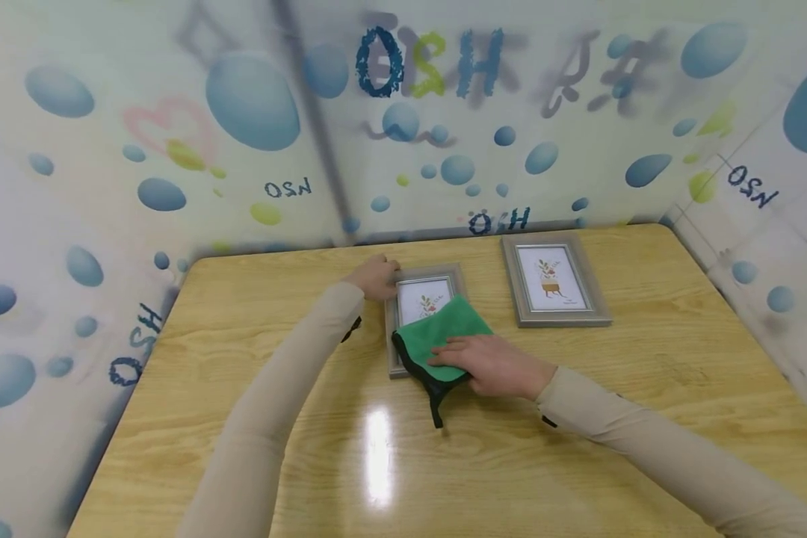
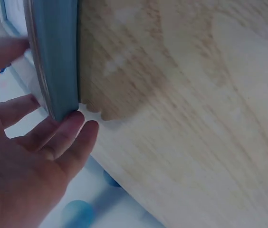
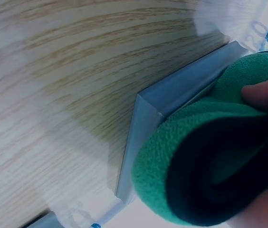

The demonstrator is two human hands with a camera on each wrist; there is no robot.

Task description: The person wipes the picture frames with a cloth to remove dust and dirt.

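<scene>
A grey picture frame (image 1: 430,271) with a flower print lies face up on the wooden table. My left hand (image 1: 374,278) grips its far left corner. In the left wrist view, the thumb and fingers of that hand (image 2: 29,147) lie on either side of the frame's edge (image 2: 58,57). A green cloth (image 1: 437,329) with a black border and a hanging loop covers the near part of the frame. My right hand (image 1: 494,365) holds this cloth against the frame. The right wrist view shows the cloth (image 3: 172,142) folded thick over the frame's side (image 3: 186,83).
To the right lies a second grey picture frame (image 1: 554,319), print side up. The wooden table (image 1: 645,418) meets a wall (image 1: 565,112) covered with blue and green drop patterns at its back. Similar patterned walls flank both sides.
</scene>
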